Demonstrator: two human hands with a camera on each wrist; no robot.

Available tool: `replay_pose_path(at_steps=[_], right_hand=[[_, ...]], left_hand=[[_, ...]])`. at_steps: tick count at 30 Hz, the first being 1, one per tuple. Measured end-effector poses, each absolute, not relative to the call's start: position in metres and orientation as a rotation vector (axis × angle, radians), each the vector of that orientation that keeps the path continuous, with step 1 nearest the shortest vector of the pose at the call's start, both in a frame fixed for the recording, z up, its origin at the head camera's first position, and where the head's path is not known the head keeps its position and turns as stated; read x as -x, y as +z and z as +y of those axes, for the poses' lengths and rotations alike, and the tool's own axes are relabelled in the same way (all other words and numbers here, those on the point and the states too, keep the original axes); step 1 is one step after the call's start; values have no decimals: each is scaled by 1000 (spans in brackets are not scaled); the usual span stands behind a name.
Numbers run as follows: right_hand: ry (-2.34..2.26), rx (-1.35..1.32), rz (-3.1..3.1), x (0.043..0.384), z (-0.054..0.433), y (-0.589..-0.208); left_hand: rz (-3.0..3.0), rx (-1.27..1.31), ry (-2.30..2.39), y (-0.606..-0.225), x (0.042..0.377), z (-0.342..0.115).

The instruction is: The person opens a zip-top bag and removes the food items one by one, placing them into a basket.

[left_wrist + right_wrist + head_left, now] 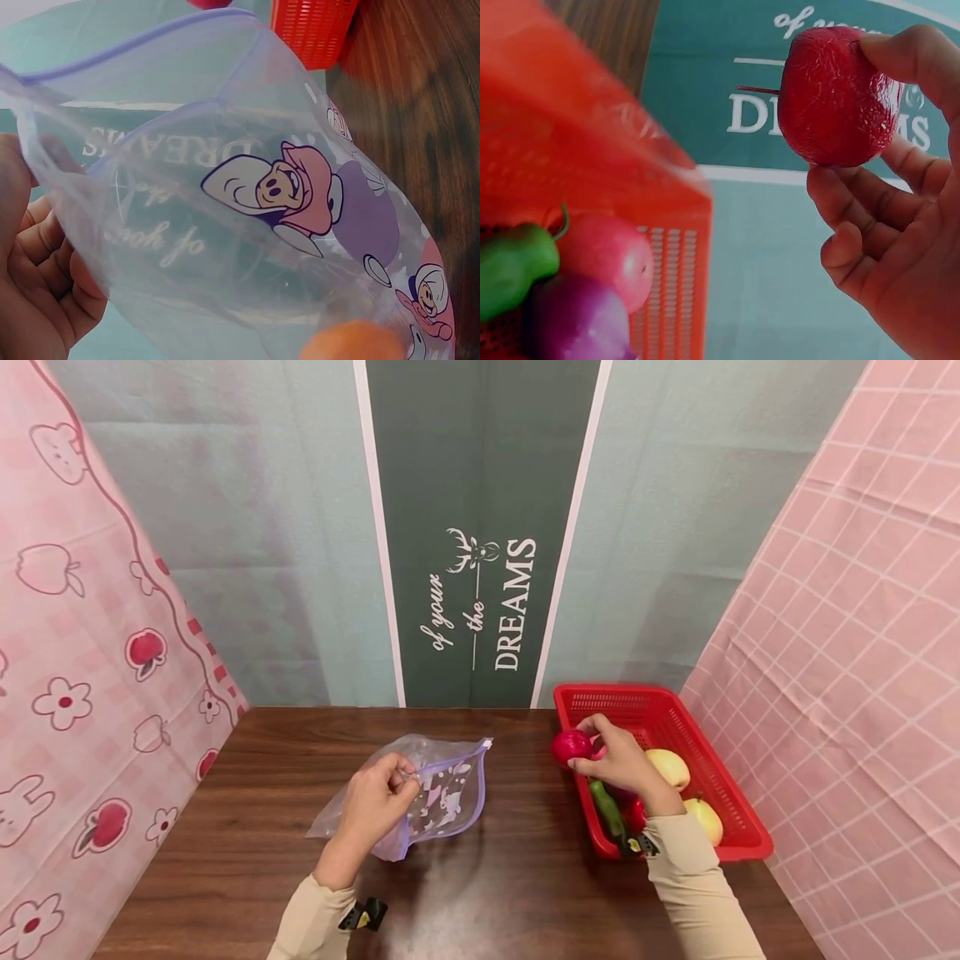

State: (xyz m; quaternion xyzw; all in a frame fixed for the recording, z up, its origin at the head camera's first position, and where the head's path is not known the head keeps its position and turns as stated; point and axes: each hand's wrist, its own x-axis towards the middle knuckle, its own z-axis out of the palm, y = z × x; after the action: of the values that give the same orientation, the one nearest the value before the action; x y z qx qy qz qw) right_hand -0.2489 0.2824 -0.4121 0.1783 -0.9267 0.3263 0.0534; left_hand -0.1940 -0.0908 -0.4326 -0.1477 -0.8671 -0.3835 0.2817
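Observation:
My left hand (381, 797) pinches the rim of a clear zip bag (453, 789) with purple trim and cartoon prints. The bag lies slanted above the table, its mouth toward the right. In the left wrist view, an orange round thing (356, 343) shows low in the bag, mostly cut off by the frame. Between thumb and fingertips, my right hand (622, 764) holds a shiny red apple (840, 97) with a thin stem. That apple hangs over the left rim of a red plastic basket (731, 789), apart from the bag.
Inside the basket are a green pepper (514, 262), a pinkish-red round fruit (607, 259), a purple round vegetable (577, 319) and two pale yellow fruits, one near the middle (667, 768). A brown wooden table (510, 893) carries everything. Pink cloths hang at both sides, a green one behind.

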Motion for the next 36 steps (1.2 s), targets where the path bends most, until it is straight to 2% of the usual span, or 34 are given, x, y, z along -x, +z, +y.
replay_pose_path(at_steps=[18, 36], right_hand=[[910, -301, -2885, 253, 321, -433], [736, -386, -3104, 275, 326, -444]], left_hand=[[-2310, 408, -1039, -433, 194, -91], [-2294, 435, -1034, -434, 195, -91]])
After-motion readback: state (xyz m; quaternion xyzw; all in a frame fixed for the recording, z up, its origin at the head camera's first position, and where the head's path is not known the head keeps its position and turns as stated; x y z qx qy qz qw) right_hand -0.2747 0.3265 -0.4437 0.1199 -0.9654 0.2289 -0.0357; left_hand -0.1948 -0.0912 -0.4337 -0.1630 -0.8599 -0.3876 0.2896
